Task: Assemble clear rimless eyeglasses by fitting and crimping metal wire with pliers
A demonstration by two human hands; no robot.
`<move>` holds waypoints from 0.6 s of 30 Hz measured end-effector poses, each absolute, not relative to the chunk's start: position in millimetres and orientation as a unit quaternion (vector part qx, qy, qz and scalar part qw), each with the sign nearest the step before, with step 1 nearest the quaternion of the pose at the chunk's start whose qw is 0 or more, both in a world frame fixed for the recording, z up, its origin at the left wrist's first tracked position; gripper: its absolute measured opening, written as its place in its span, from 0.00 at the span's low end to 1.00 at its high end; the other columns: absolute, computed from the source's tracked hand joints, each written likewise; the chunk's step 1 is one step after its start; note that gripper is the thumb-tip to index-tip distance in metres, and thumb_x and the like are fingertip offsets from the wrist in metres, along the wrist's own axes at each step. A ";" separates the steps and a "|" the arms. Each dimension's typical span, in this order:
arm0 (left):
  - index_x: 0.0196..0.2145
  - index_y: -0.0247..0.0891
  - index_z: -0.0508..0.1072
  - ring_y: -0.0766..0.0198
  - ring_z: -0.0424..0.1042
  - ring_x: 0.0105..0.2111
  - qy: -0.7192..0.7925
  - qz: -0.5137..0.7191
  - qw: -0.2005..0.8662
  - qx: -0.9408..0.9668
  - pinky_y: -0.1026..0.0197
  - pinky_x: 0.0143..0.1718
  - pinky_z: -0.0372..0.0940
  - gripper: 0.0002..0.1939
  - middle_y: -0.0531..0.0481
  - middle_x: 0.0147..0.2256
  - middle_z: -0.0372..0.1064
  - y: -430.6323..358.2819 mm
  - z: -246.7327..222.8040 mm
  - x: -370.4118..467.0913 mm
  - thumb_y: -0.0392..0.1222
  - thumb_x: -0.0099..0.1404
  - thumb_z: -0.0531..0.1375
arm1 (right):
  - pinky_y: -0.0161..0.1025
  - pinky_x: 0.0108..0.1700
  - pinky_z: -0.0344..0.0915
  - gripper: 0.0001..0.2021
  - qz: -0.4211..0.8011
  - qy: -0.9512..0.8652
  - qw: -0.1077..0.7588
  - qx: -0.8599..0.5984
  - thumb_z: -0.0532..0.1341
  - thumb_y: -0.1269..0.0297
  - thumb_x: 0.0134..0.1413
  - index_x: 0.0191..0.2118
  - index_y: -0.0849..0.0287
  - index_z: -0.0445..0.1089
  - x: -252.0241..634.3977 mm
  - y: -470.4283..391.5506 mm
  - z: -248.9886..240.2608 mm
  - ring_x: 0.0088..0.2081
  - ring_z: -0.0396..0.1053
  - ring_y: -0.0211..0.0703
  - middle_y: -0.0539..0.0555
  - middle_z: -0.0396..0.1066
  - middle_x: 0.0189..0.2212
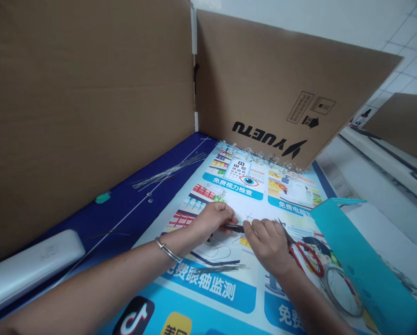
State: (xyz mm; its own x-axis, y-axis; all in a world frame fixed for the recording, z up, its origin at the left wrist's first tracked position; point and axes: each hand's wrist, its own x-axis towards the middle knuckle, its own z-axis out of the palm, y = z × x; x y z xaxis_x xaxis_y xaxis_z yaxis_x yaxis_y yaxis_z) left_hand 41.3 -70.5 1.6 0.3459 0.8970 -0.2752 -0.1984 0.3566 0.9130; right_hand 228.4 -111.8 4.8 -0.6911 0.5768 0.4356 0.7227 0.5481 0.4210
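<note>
Slim dark tool (234, 228) above printed sheet (243, 304), right hand (268, 242) wrapped round one end, left hand (218, 217) bent in at the other, grip unclear; work seemingly mid-step, wire strands (220, 269) lying loose, finished share untellable.
</note>
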 end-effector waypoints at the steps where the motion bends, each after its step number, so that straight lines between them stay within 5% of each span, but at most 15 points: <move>1: 0.27 0.33 0.67 0.62 0.71 0.28 0.421 0.387 0.709 0.413 0.62 0.25 0.67 0.09 0.45 0.28 0.71 -70.5 1.5 41.3 0.43 0.53 0.59 | 0.43 0.38 0.51 0.11 -0.296 -0.871 0.122 -0.372 0.55 0.70 0.55 0.45 0.58 0.65 228.4 -111.9 4.9 0.37 0.60 0.43 0.54 0.67 0.35; 18: 0.26 0.33 0.67 0.64 0.70 0.28 0.428 0.374 0.710 0.416 0.64 0.23 0.66 0.09 0.45 0.27 0.70 -70.9 3.5 41.2 0.43 0.54 0.58 | 0.42 0.36 0.51 0.10 -0.281 -0.876 0.123 -0.373 0.54 0.70 0.55 0.44 0.58 0.65 226.1 -111.2 6.3 0.36 0.60 0.42 0.54 0.67 0.33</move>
